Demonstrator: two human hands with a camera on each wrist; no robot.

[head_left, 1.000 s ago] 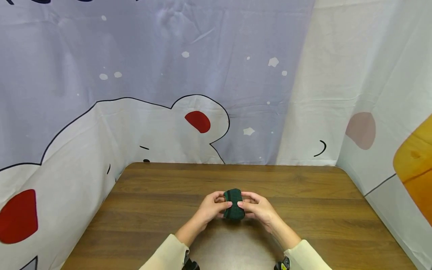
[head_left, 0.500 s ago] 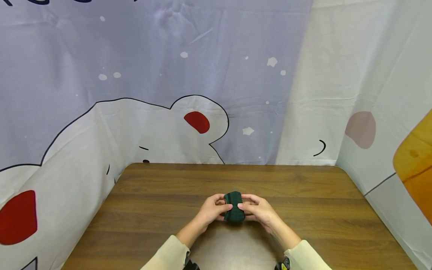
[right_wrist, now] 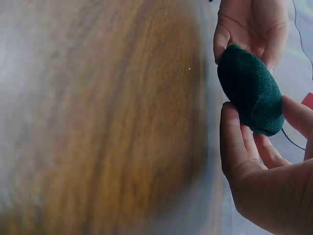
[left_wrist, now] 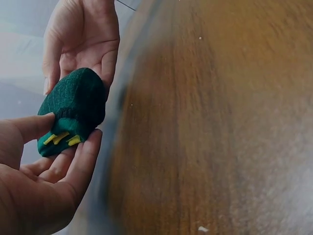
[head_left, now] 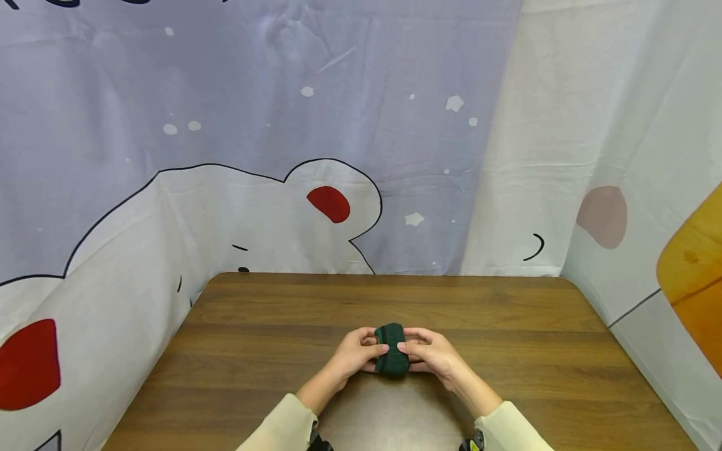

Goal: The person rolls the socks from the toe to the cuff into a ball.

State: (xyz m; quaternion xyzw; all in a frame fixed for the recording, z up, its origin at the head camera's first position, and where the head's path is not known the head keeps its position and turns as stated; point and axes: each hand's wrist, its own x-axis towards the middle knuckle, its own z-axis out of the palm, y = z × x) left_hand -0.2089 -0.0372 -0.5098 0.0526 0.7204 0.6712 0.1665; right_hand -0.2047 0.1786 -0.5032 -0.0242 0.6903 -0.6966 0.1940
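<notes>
Both hands hold a compact bundle of dark green ribbed knit, which looks like rolled-up socks point(head_left: 395, 362), over the middle of the wooden table. My left hand point(head_left: 351, 354) grips its left end, thumb on top and fingers beneath. At the right end, my right hand point(head_left: 439, 358) pinches it in the same way. In the left wrist view, yellow marks and a dark band show on the bundle point(left_wrist: 78, 98) near the left thumb. Its plain rounded end point(right_wrist: 249, 88) faces the right hand in the right wrist view. The underside is partly hidden by fingers.
The brown wooden table point(head_left: 271, 307) has rounded far corners. Behind it hangs a printed cloth point(head_left: 429, 138) with cartoon shapes, and it continues along the left and right sides. Dark wrist straps point(head_left: 318, 441) sit at the cuffs of light sleeves point(head_left: 282, 426).
Both hands and the green bundle have come slightly closer to the person, lower in the head view. The grip of each hand looks the same.
</notes>
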